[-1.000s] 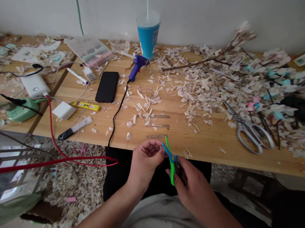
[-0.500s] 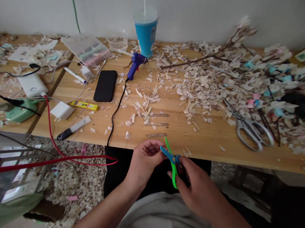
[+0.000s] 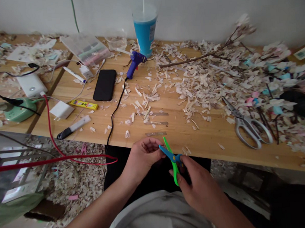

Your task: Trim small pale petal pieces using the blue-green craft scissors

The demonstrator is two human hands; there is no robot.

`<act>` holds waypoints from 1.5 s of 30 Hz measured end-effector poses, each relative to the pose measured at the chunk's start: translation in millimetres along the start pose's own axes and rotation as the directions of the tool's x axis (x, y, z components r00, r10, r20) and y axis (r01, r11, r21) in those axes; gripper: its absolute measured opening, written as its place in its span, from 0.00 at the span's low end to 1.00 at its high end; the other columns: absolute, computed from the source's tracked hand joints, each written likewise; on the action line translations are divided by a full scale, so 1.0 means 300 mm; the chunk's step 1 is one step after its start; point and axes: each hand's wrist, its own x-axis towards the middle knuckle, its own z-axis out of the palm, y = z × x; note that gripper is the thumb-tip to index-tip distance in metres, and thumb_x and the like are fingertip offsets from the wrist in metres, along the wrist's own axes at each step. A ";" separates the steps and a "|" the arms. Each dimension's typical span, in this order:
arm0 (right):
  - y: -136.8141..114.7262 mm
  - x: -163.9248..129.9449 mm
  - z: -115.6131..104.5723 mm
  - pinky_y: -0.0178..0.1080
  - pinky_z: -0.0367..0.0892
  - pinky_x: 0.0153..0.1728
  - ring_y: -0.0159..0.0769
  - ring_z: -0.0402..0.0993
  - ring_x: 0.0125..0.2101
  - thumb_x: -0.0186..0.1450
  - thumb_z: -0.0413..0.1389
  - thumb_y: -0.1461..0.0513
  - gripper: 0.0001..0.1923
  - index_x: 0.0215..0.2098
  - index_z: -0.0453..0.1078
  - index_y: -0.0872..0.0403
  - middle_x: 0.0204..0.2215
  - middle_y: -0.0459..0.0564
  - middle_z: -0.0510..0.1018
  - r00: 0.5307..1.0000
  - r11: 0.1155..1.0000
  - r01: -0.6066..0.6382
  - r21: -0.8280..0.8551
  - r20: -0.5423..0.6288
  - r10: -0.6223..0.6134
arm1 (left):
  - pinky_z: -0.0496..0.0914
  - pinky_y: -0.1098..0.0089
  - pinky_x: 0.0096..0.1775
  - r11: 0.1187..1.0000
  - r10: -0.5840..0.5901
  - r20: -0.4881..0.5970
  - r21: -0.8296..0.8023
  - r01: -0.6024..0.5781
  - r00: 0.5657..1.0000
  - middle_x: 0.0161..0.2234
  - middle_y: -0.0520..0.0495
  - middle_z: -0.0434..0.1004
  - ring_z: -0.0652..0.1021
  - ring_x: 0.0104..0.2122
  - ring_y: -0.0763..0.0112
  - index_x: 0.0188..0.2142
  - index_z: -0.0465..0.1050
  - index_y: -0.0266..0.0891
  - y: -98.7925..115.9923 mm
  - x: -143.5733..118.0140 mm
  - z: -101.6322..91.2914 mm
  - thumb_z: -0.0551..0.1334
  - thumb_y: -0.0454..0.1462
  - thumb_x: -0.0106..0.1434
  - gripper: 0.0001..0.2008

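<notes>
My right hand [image 3: 195, 175] is closed around the handles of a small pair of scissors [image 3: 174, 159] with one blue and one green half. Their blades stand apart and point up and left, over my lap at the table's front edge. Close to the blue blade tip is my left hand [image 3: 147, 155], its fingers curled and its thumb pressed to a fingertip. Whatever it pinches is too small or too hidden to make out. Just beyond my hands, several thin flat strips [image 3: 155, 133] lie on the wooden table [image 3: 205, 138].
Larger grey scissors [image 3: 249, 128] lie at the right beside heaped pale petal-like scraps [image 3: 205, 86] and a twig [image 3: 190, 61]. A purple glue gun [image 3: 134, 65], black phone [image 3: 104, 85], blue cup [image 3: 145, 35] and box cutter [image 3: 74, 127] are farther back or left. A red cable [image 3: 49, 123] hangs over the edge.
The small scissors have turned slightly, with their green handle a little higher. My left hand stays almost in place, still pinched near the blades.
</notes>
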 end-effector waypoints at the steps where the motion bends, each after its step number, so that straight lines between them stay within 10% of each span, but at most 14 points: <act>1: 0.003 0.000 0.003 0.42 0.65 0.37 0.41 0.70 0.36 0.64 0.49 0.60 0.07 0.40 0.62 0.53 0.35 0.51 0.72 1.000 1.000 -0.002 -0.002 0.002 0.002 | 0.72 0.73 0.32 1.000 0.000 0.002 0.001 0.000 1.000 0.27 0.50 0.78 0.77 0.26 0.74 0.31 0.73 0.34 0.000 0.001 -0.001 0.73 0.35 0.46 0.13; 45: -0.008 0.004 -0.009 0.40 0.65 0.37 0.39 0.72 0.36 0.67 0.49 0.55 0.11 0.43 0.64 0.52 0.35 0.51 0.75 0.997 0.993 -0.034 0.111 0.066 0.027 | 0.71 0.75 0.31 0.999 0.025 0.090 0.031 -0.028 0.996 0.28 0.50 0.77 0.76 0.26 0.76 0.33 0.70 0.35 0.015 0.013 0.000 0.72 0.33 0.47 0.15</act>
